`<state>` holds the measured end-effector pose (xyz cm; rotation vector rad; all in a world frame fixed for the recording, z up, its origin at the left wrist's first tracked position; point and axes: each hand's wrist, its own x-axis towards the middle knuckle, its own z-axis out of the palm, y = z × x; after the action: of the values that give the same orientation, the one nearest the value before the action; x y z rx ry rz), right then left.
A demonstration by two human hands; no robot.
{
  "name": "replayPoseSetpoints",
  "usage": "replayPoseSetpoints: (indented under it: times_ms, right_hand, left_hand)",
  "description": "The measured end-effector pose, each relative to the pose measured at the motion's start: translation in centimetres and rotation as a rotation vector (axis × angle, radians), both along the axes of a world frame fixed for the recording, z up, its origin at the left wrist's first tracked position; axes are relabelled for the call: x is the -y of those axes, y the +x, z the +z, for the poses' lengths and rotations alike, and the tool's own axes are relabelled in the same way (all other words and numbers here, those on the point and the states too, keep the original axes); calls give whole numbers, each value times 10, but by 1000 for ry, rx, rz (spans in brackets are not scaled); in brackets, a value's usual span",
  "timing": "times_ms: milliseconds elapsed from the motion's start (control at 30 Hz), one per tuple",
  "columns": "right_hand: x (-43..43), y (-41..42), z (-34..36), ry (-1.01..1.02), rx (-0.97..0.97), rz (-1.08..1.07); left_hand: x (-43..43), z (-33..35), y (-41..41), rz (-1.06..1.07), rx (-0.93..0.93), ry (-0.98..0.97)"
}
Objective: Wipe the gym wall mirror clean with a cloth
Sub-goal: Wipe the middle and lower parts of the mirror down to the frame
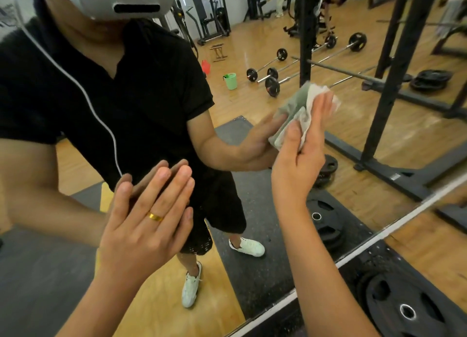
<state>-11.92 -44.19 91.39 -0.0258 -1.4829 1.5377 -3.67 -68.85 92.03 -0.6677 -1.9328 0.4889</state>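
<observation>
The wall mirror [252,104] fills most of the head view and reflects the gym and me. My left hand [149,218], with a gold ring, lies flat with straight fingers against the glass at lower left. My right hand [303,144] presses a crumpled green and white cloth [300,101] flat against the mirror at centre right, fingers straight and thumb over the cloth's lower edge. The cloth sticks out above and to the left of the fingers.
The mirror's white bottom edge [353,258] runs diagonally from lower centre to the right. A black weight plate [404,309] lies on the dark mat below it. Reflected are a squat rack, barbells and a green bucket [231,80] on wooden floor.
</observation>
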Motion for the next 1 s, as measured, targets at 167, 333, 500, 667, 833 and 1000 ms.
replayPoseSetpoints:
  times_ms: [167, 333, 500, 667, 833, 1000]
  right_hand:
    - [37, 21, -50, 183, 8, 34]
    - [-15, 8, -14, 212, 46, 51]
    - [8, 7, -28, 175, 29, 59]
    - [4, 9, -34, 217, 21, 62]
    - [-15, -2, -32, 289, 47, -33]
    - [5, -5, -42, 156, -40, -82]
  left_hand:
    - [3, -2, 1, 3, -31, 3]
    - [2, -2, -1, 10, -43, -5]
    - [1, -1, -1, 9, -46, -3]
    - [1, -1, 0, -2, -40, -2]
    - [-1, -2, 0, -4, -38, 8]
    - [0, 0, -3, 1, -57, -15]
